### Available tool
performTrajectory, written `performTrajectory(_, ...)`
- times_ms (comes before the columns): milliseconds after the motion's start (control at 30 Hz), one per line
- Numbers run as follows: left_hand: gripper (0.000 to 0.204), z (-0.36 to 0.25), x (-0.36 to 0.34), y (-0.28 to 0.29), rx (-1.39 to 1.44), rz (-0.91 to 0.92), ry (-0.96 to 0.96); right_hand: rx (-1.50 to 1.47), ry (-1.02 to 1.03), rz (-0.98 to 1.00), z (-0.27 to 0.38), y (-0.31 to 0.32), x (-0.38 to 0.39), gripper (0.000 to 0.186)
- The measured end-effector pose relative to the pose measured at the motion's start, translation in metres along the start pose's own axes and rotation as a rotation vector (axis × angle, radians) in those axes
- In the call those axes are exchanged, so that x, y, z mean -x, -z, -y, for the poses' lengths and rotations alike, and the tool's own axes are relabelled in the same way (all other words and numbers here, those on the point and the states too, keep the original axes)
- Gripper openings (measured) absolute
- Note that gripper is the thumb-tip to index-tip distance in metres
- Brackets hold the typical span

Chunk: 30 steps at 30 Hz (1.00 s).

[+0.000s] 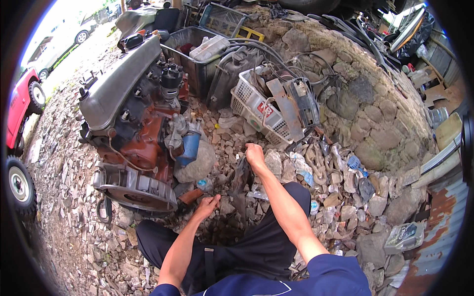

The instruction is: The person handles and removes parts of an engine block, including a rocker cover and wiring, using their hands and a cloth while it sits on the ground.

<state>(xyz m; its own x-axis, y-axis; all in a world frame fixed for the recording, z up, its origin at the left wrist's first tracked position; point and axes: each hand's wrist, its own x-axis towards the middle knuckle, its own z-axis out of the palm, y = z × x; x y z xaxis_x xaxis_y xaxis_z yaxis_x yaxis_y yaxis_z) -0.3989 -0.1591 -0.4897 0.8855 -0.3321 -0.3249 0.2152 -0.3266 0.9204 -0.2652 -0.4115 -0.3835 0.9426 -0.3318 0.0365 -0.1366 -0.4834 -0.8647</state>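
My right hand point(255, 158) reaches forward over the rubble with its fingers closed. Just left of it is a dark, ragged, cloth-like piece point(241, 175); whether the fingers grip it I cannot tell. Lower and to the left, my left hand point(206, 207) is closed, thumb and fingers drawn together, and anything in it is too small to name. A reddish-brown broken piece point(190, 196) lies beside that hand. Close by on the left stands a car engine point(143, 133) with a grey valve cover, a rust-red block and a blue oil filter point(188, 148).
A white plastic crate point(249, 98) of scrap parts stands ahead, beside a dark jerrycan point(232, 74) and a black bin point(185, 64). A stone bank point(375, 113) rises to the right, above rusty corrugated sheet point(439, 232). Stones and litter cover the ground. Vehicles stand far left.
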Motion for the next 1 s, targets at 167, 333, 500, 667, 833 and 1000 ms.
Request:
performTrajectory(167, 0.062, -0.013, 0.008, -0.007, -0.046, 0.114, 0.171, 0.005, -0.032, -0.066, 0.001, -0.003, 0.011, 0.048)
performTrajectory(333, 0.059, 0.031, 0.017, -0.004, -0.262, -0.031, 0.028, -0.159, -0.269, 0.012, -0.018, -0.001, -0.004, 0.049)
performTrajectory(500, 0.052, 0.051, 0.034, -0.010, -0.556, -0.075, -0.083, -0.070, -0.251, -0.162, -0.041, -0.008, -0.017, 0.045)
performTrajectory(667, 0.051, 0.071, 0.049, -0.009, -0.531, -0.136, -0.050, -0.124, -0.116, -0.235, -0.056, 0.009, -0.049, 0.041)
performTrajectory(833, 0.047, 0.062, 0.053, 0.002, -0.596, -0.180, 0.029, -0.211, -0.153, -0.197, -0.030, 0.018, -0.040, 0.045)
performTrajectory(1000, 0.044, 0.054, 0.048, 0.002, -0.668, -0.149, -0.035, -0.189, -0.210, -0.231, -0.017, 0.044, -0.054, 0.044)
